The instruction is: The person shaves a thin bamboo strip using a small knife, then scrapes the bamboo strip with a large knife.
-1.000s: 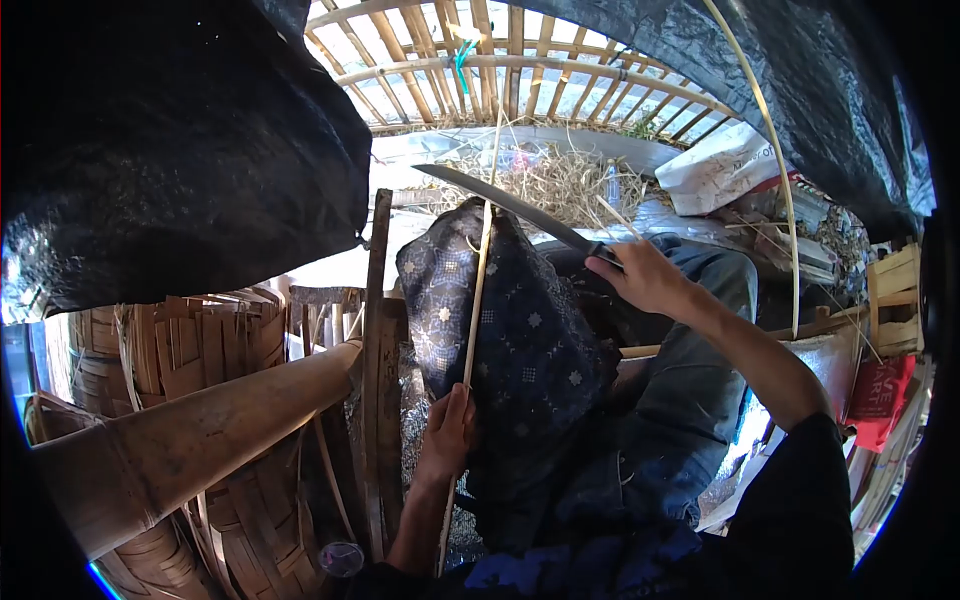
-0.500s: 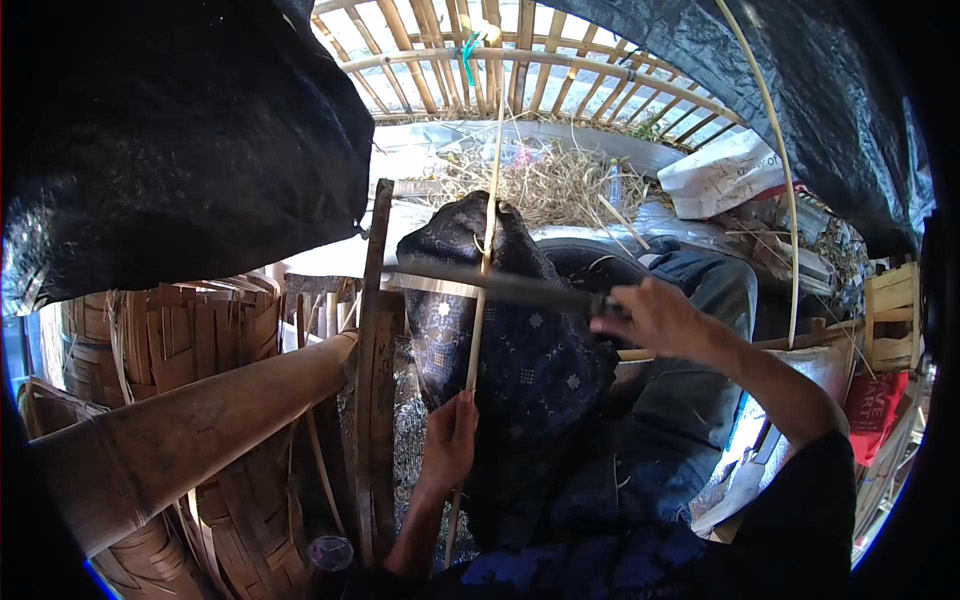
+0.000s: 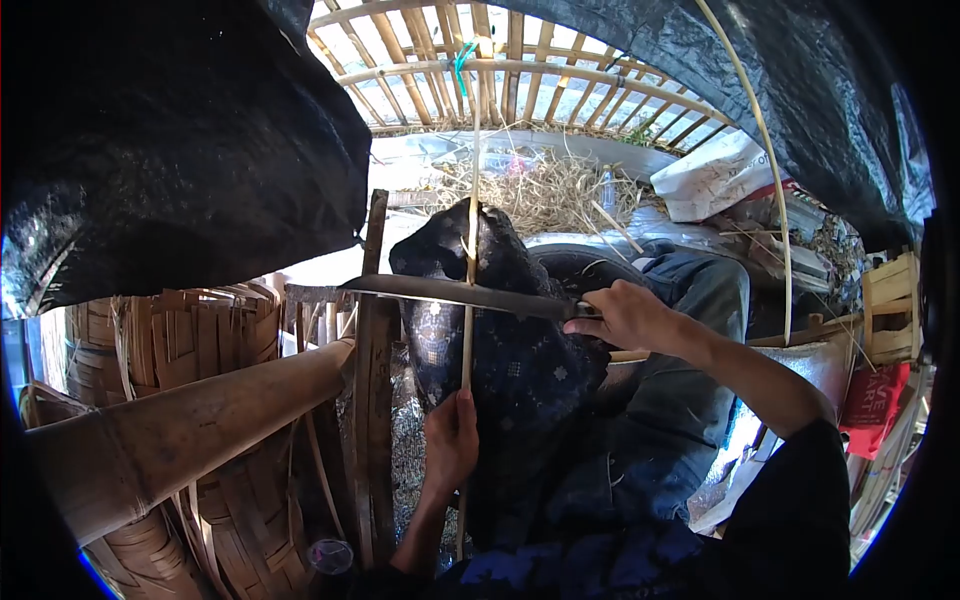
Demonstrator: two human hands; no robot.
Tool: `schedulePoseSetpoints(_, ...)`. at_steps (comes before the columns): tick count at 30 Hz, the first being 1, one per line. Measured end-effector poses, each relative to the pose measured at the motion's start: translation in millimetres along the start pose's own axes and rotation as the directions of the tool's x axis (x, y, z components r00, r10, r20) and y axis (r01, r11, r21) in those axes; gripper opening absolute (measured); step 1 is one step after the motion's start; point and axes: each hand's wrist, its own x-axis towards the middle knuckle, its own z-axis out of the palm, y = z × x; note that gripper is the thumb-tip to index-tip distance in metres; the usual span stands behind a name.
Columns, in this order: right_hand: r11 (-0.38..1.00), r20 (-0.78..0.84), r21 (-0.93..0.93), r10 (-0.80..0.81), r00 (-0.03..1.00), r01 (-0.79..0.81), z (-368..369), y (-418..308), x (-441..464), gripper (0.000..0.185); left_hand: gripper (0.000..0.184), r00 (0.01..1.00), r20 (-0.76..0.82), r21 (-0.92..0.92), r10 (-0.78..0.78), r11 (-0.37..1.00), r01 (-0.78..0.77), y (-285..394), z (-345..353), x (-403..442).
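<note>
A long thin bamboo strip (image 3: 467, 345) runs lengthwise over my lap and up toward the slatted fence. My left hand (image 3: 452, 440) pinches it low down, near my body. In my right hand (image 3: 630, 318) is the handle of a machete (image 3: 470, 296). Its long dark blade lies crosswise over the strip, the tip reaching left to an upright wooden post (image 3: 376, 400). Whether the edge bites into the strip I cannot tell. Beneath both, a dark patterned cloth (image 3: 530, 370) covers my leg.
On the left lie a thick bamboo pole (image 3: 200, 425) and woven bamboo baskets (image 3: 200, 340). A heap of shavings (image 3: 540, 185) sits ahead, before a bamboo fence (image 3: 560, 75). Black sheeting (image 3: 180, 150) hangs at upper left. A red bag (image 3: 875, 410) is at far right.
The machete, blurred before, is now sharper, its blade slightly lower and further left across the strip. My left hand keeps its pinch. The whole view has shifted slightly.
</note>
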Motion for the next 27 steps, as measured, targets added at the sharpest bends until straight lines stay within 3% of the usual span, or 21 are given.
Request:
schedulePoseSetpoints(6, 0.993, 0.021, 0.117, -0.013, 1.000, 0.011, -2.5, -6.5, -3.0, 0.065, 0.042, 1.000, 0.010, -0.046, -0.019, 0.999, 0.020, -1.1, -3.2, 4.1)
schedulePoseSetpoints(9, 0.998, 0.002, 0.063, 0.001, 1.000, -0.002, -10.5, -17.8, -9.8, 0.065, 0.043, 0.999, -0.005, -0.058, 0.041, 0.997, -0.041, -1.1, -4.6, 4.5)
schedulePoseSetpoints(12, 0.999, 0.040, 0.048, -0.015, 0.999, 0.013, -10.6, -28.8, -17.6, 0.065, 0.043, 1.000, 0.009, -0.062, -0.011, 0.998, 0.011, -1.0, -5.7, 3.1)
schedulePoseSetpoints(15, 0.989, 0.061, -0.111, -0.087, 0.994, 0.093, -8.9, -27.9, -16.9, 0.064, 0.043, 1.000, -0.012, -0.014, 0.028, 1.000, -0.028, 1.6, -1.2, 0.5)
schedulePoseSetpoints(17, 0.996, 0.003, 0.042, 0.077, 0.997, -0.077, -5.7, -14.5, -4.4, 0.064, 0.042, 0.997, -0.062, 0.028, 0.050, 0.998, -0.049, 2.8, 2.6, -7.7)
schedulePoseSetpoints(21, 0.998, -0.186, 0.054, 0.046, 0.982, -0.036, -4.8, 2.3, 12.9, 0.065, 0.045, 1.000, 0.001, 0.019, -0.007, 1.000, 0.007, 0.1, 2.9, -4.1)
schedulePoseSetpoints(23, 0.997, -0.111, 0.066, 0.039, 0.993, -0.032, -6.7, -8.9, 1.5, 0.064, 0.040, 0.995, -0.054, -0.023, 0.083, 0.996, -0.084, -3.8, 3.6, -0.3)
schedulePoseSetpoints(27, 1.000, 0.013, 0.010, -0.027, 1.000, 0.027, -9.3, -26.8, -15.2, 0.062, 0.040, 0.996, -0.043, -0.027, 0.073, 0.997, -0.075, -8.2, 1.6, 1.3)
